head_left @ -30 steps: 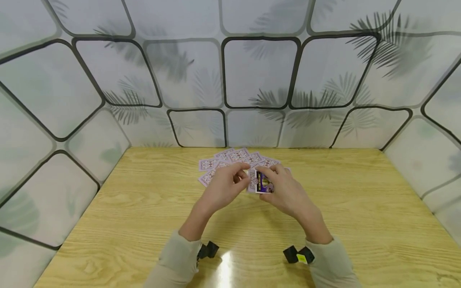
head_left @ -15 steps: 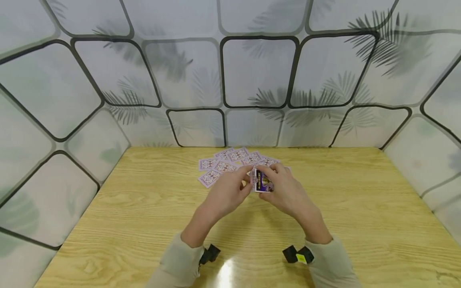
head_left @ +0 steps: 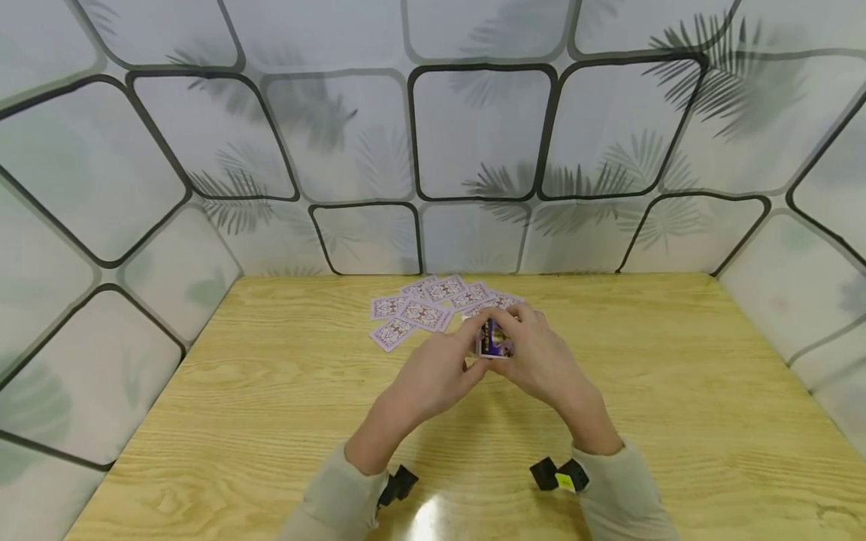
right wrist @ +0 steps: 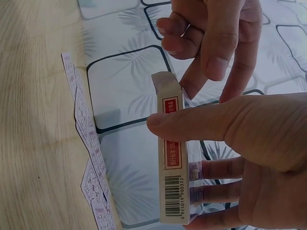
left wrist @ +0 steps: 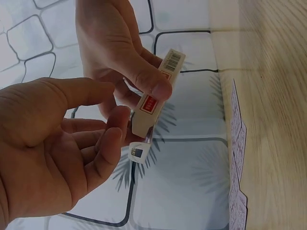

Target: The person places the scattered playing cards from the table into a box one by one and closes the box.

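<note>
My right hand [head_left: 544, 357] holds a small playing-card box [head_left: 496, 342] above the table. In the right wrist view its thumb lies along the white side of the box [right wrist: 173, 191], over a red label and above a barcode; the other fingers are behind the box. My left hand [head_left: 433, 372] is at the box's other end, fingers loosely bent. The end flap [left wrist: 139, 152] sticks out there, with the left fingertips right beside it in the left wrist view. Playing cards [head_left: 425, 314] lie face down, overlapping, beyond the hands; some are hidden behind them.
The wooden table [head_left: 257, 406] runs back to a wall covering [head_left: 480, 135] patterned with dark outlines and leaves, which also closes off both sides. Black wrist mounts [head_left: 560, 475] sit at both sleeves.
My left hand has moved right, up to the end of the box, uncovering more of the cards on the left. The right hand keeps its hold on the box nearly in place.
</note>
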Demonstrator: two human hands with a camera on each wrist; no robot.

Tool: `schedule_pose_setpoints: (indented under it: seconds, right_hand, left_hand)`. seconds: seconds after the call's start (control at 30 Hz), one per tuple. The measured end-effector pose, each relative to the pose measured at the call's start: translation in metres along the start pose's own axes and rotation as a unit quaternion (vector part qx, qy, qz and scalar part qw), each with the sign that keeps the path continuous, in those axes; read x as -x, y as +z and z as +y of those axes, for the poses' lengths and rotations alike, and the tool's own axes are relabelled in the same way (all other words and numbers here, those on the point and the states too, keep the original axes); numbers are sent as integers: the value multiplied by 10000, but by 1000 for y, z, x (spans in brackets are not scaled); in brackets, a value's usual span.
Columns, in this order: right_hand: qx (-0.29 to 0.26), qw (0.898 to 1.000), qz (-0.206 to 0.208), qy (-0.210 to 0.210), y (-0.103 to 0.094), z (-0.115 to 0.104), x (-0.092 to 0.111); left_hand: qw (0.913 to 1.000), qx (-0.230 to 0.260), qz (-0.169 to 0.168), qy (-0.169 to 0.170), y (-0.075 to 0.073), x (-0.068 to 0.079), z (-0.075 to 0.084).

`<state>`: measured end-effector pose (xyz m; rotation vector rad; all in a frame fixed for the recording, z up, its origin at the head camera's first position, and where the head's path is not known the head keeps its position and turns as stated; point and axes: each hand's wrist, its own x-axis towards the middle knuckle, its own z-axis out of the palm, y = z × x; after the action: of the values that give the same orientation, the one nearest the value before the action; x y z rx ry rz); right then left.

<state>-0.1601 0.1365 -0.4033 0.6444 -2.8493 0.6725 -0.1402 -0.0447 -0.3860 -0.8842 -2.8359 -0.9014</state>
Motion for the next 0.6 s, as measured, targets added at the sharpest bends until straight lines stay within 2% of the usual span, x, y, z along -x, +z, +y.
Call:
schedule_pose_setpoints:
  seconds: [0.6]
  right_hand:
    - [-116,9998,-100,133,-2,2,0]
  left_hand:
    - [9977,655,146,-121,-4,1,-10]
